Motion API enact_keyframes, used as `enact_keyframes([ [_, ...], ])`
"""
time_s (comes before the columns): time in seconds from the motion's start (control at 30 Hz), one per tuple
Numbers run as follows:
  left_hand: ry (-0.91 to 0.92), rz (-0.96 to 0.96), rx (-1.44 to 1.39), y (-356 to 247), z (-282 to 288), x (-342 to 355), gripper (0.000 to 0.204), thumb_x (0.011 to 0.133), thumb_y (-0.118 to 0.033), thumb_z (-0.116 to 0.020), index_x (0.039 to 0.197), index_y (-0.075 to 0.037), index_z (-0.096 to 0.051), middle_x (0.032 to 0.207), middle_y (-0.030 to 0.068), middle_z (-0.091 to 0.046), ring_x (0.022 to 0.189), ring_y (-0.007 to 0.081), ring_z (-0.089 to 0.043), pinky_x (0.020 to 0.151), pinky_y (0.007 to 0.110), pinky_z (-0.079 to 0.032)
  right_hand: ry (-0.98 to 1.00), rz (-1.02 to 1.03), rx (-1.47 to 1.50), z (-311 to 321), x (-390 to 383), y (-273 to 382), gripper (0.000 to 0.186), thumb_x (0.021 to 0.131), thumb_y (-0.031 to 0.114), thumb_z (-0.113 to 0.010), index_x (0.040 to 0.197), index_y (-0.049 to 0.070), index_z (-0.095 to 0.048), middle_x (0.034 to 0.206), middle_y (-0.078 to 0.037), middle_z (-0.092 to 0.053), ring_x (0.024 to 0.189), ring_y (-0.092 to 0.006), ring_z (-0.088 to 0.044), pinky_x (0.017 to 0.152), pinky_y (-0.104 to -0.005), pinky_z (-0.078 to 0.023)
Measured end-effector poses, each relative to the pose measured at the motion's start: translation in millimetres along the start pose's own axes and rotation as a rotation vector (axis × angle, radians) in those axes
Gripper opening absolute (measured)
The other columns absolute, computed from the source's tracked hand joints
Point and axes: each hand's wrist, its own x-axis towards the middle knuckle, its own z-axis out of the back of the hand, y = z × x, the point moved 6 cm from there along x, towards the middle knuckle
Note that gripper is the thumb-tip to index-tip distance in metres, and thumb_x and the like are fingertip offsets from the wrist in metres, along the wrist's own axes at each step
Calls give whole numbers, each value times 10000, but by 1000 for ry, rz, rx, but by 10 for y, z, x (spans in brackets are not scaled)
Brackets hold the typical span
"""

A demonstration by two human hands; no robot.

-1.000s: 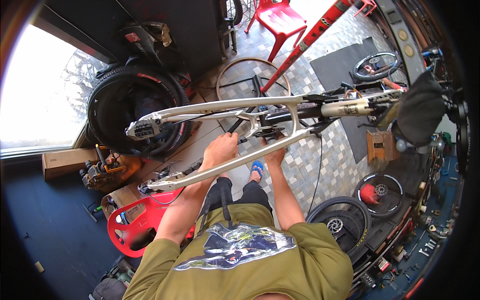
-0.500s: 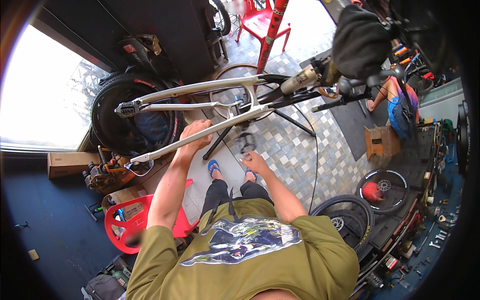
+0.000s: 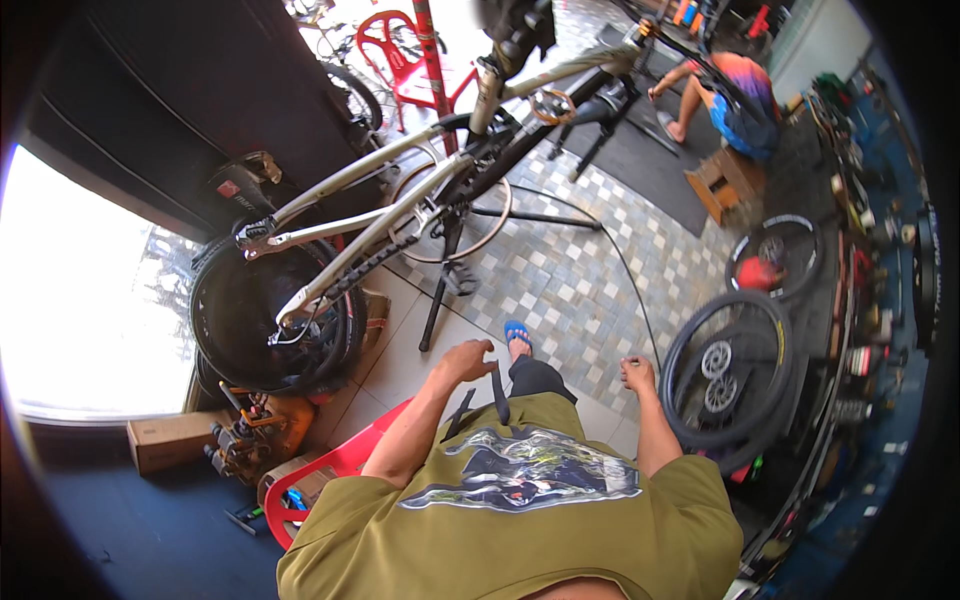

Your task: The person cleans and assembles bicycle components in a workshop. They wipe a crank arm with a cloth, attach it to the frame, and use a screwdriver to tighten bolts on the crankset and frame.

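Observation:
My left hand [image 3: 468, 360] is in front of my waist, close to the dark hanging straps [image 3: 500, 392]. Its fingers are loosely bent and apart, and nothing shows in them. Out to the right, my right hand [image 3: 638, 374] has its fingers curled in over the tiled floor, with nothing visible inside. Both hands are apart from the pale bicycle frame [image 3: 385, 215], which is held up on a stand beyond them. Its rear end has no wheel. A black pedal [image 3: 460, 279] hangs below the frame.
Bicycle wheels [image 3: 722, 440] lie at the right, beside a tool-covered bench. A red plastic chair [image 3: 345, 455] stands close at my left. Further off are a wooden box [image 3: 722, 188] and a crouching person [image 3: 745, 100]. A black cable [image 3: 630, 270] crosses the floor.
My left hand has let go of the frame's rear part and come back toward my waist. My right hand has moved away from the pedal to the right. The view has shifted.

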Motion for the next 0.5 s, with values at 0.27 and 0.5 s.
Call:
enact_keyframes([
  [0.27,100,-149,152,214,-1428,-526,406,954,-294,-648,1278,-59,-715,1228,203,-736,1175,403,-684,1009,508,-544,18,-11,-217,-458,-2168,-2239,422,916,336,-779,1194,36,-676,807,-110,-750,627,-186,-711,541,-363,-567],
  [0.5,252,-316,283,-270,-2159,-742,305,968,-258,-591,1183,-183,-794,1128,174,-771,1096,411,-720,928,582,-562,131,-493,-82,-585,-4119,-4073,253,908,317,-730,954,71,-766,731,-109,-734,625,-187,-712,559,-367,-580],
])
